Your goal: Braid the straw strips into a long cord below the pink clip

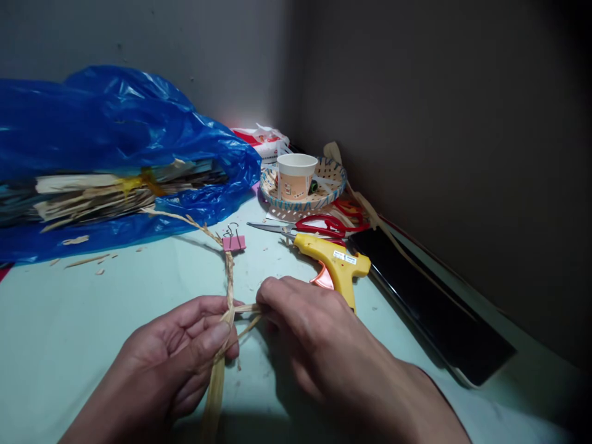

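A braid of dry, straw-coloured husk strips (230, 280) runs toward me across the table, gripped at its far part by a pink binder clip (234, 243). My left hand (185, 351) pinches the near end of the braid between thumb and fingers. From under that thumb one wide strip (213, 394) hangs down toward me. My right hand (309, 327) is closed on thinner strips (247, 308) that stretch sideways out of the braid; its fingertips are partly hidden behind the hand.
A yellow glue gun (335, 259) and red-handled scissors (319, 226) lie beyond my right hand. Right of them is a black flat device (435, 302). Behind, a woven basket (330, 191) holds a paper cup (296, 176). Blue plastic (139, 117) wraps a tied husk bundle (83, 188) at left.
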The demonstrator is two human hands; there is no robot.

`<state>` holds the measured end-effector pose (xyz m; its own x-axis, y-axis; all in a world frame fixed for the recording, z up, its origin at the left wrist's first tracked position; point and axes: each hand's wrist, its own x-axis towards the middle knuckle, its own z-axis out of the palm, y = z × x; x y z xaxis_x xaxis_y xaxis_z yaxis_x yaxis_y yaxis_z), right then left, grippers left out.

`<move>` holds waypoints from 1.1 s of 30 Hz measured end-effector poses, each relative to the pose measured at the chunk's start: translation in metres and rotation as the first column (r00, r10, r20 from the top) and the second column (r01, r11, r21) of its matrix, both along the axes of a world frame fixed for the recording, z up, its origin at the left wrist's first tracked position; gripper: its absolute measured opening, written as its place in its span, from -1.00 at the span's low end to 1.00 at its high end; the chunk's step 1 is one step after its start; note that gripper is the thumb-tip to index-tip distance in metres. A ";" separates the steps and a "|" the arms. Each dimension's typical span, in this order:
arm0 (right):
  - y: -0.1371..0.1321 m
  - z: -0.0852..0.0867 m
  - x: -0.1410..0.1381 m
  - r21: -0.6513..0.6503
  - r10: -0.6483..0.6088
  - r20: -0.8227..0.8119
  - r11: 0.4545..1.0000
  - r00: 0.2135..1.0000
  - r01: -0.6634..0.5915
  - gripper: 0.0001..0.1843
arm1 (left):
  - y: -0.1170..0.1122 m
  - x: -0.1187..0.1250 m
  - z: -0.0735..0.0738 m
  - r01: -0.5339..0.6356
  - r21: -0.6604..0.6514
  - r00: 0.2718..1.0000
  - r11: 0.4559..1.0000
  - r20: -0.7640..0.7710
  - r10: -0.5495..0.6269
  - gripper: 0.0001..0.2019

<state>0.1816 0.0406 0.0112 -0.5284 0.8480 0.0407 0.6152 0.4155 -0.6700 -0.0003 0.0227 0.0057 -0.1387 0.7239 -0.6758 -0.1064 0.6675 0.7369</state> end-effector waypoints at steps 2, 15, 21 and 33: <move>0.000 0.001 -0.001 -0.010 0.008 -0.004 1.000 1.000 -0.008 -0.78 | -0.001 -0.003 -0.003 0.030 0.017 1.000 0.999 0.009 -0.030 -0.44; -0.005 0.000 -0.009 -0.114 -0.011 -0.024 0.993 1.000 0.008 -0.87 | -0.002 0.003 0.002 -0.054 0.001 0.996 0.999 0.076 0.053 -0.58; -0.008 0.005 -0.009 -0.168 -0.050 0.013 0.984 0.999 0.052 -0.85 | -0.002 0.006 0.008 -0.119 0.033 0.990 0.992 0.082 0.116 -0.75; -0.009 0.006 -0.009 -0.193 -0.110 0.060 0.974 0.992 0.120 -0.84 | -0.005 -0.003 -0.005 -0.022 0.113 0.985 0.993 0.172 0.003 -0.69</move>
<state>0.1729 0.0313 0.0177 -0.4244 0.8920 -0.1557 0.6853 0.2040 -0.6991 -0.0028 0.0174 0.0008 -0.0375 0.7963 -0.6037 -0.2457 0.5783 0.7780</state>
